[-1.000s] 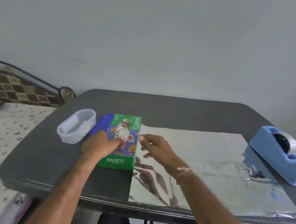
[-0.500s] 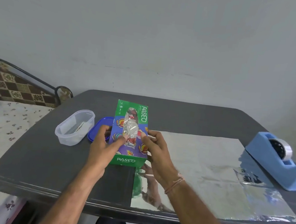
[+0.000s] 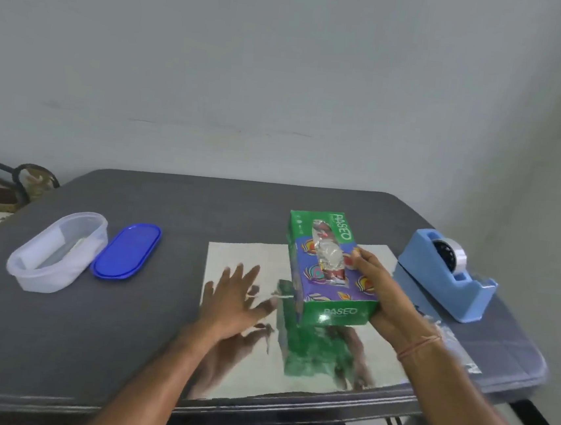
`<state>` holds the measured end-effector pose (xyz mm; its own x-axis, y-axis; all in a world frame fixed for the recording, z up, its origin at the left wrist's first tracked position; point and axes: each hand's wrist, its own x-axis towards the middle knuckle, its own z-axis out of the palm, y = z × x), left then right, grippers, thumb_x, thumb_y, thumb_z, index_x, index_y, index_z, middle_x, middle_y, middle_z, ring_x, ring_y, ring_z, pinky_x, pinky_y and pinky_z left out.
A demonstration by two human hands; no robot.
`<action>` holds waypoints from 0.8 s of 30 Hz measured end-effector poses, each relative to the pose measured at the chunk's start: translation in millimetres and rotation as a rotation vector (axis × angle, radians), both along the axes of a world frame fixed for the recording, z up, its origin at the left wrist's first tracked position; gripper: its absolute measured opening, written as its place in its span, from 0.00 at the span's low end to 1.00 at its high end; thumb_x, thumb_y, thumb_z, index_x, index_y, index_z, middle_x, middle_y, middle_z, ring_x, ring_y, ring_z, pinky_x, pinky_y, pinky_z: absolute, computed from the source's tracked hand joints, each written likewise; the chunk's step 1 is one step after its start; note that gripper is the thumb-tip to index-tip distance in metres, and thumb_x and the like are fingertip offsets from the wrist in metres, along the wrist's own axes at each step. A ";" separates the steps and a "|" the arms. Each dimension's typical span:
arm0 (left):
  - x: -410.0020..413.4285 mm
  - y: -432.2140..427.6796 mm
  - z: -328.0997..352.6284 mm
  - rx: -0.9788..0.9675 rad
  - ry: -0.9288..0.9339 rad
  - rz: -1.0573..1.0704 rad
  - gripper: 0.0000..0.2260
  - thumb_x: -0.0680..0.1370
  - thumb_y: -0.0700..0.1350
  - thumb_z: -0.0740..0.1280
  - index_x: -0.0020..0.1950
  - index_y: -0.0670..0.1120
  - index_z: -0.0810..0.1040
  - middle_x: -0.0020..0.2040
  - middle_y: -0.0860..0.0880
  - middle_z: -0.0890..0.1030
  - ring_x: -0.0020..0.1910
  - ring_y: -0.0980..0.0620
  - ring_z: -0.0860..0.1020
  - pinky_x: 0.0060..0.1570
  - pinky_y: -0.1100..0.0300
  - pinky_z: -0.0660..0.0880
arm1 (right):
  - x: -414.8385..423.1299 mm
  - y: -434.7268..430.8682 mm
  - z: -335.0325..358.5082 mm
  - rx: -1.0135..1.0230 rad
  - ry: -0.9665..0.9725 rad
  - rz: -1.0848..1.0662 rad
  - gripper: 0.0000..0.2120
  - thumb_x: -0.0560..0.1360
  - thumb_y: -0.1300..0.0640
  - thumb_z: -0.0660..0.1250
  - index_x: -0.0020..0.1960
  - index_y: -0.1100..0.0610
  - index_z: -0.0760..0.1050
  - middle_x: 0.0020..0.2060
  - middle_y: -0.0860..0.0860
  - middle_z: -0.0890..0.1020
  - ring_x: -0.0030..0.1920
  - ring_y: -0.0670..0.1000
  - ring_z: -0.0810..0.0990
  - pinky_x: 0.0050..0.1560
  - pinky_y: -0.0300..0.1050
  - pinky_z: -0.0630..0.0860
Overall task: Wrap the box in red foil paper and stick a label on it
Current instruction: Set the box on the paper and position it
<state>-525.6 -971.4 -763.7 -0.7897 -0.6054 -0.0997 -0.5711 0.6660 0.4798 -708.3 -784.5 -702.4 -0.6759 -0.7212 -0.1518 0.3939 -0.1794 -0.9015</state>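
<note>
Here, a grey table (image 3: 123, 334) bearing foil (image 3: 234, 254) stands against a pale wall (image 3: 285, 75).

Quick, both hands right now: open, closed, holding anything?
Left hand: open, fingers spread over the silver foil sheet.
Right hand: holding the green cardboard tissue box.

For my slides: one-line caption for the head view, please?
Right hand holds the green box over the shiny foil sheet, left hand spread open over it.
</note>
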 end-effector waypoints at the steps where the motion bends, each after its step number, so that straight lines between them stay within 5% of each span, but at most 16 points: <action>1: -5.2 -0.9 -2.3 -0.075 -0.069 -0.032 0.54 0.64 0.85 0.45 0.84 0.57 0.50 0.84 0.49 0.47 0.83 0.45 0.46 0.78 0.40 0.47 | -7.5 11.0 -1.5 0.013 0.010 -0.012 0.12 0.79 0.59 0.69 0.62 0.57 0.75 0.51 0.59 0.86 0.41 0.56 0.87 0.37 0.48 0.84; 3: -1.3 -10.9 -2.5 -0.160 -0.125 -0.029 0.60 0.56 0.86 0.37 0.84 0.57 0.49 0.84 0.49 0.45 0.83 0.45 0.44 0.78 0.38 0.45 | -12.3 18.8 -3.7 0.033 0.011 -0.023 0.14 0.77 0.57 0.71 0.61 0.57 0.75 0.48 0.58 0.87 0.39 0.55 0.87 0.37 0.48 0.85; 8: 0.7 -33.4 -4.9 -0.182 -0.192 -0.038 0.46 0.70 0.80 0.51 0.83 0.60 0.48 0.84 0.53 0.43 0.83 0.48 0.43 0.78 0.39 0.44 | -19.9 15.7 -16.7 0.065 -0.035 -0.064 0.09 0.79 0.56 0.70 0.58 0.55 0.76 0.46 0.58 0.88 0.38 0.56 0.87 0.36 0.49 0.85; 12: 9.3 -49.1 -8.7 -0.157 -0.161 -0.015 0.45 0.71 0.79 0.54 0.83 0.62 0.48 0.84 0.56 0.43 0.83 0.51 0.42 0.78 0.39 0.42 | -20.1 -4.2 -22.6 0.119 0.036 -0.035 0.17 0.78 0.52 0.72 0.64 0.57 0.75 0.51 0.60 0.87 0.44 0.59 0.87 0.45 0.53 0.86; 14: 14.9 -56.9 -7.7 -0.155 -0.162 -0.011 0.48 0.67 0.82 0.50 0.83 0.62 0.48 0.84 0.56 0.43 0.83 0.51 0.42 0.78 0.40 0.42 | -19.6 -13.8 -24.7 0.143 0.083 -0.007 0.21 0.77 0.51 0.73 0.66 0.58 0.75 0.54 0.61 0.86 0.49 0.60 0.86 0.50 0.55 0.85; 18: 21.8 -66.1 -8.9 -0.159 -0.178 -0.034 0.58 0.56 0.87 0.40 0.82 0.63 0.45 0.83 0.57 0.42 0.83 0.52 0.41 0.78 0.39 0.41 | -20.6 -20.9 -30.2 0.175 0.095 0.012 0.20 0.78 0.54 0.73 0.67 0.59 0.76 0.54 0.61 0.87 0.49 0.59 0.87 0.45 0.51 0.85; 24: 21.5 -74.6 -13.3 -0.170 -0.225 -0.066 0.55 0.57 0.87 0.40 0.82 0.65 0.43 0.83 0.58 0.40 0.82 0.51 0.39 0.77 0.37 0.40 | -26.0 -17.1 -37.3 0.189 0.128 0.029 0.21 0.78 0.53 0.74 0.68 0.58 0.76 0.55 0.61 0.86 0.53 0.63 0.86 0.54 0.59 0.84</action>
<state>-504.2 -1046.0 -776.9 -0.7976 -0.5761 -0.1788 -0.6032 0.7654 0.2245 -734.3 -801.6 -739.6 -0.6778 -0.7073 -0.2007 0.2771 0.0072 -0.9608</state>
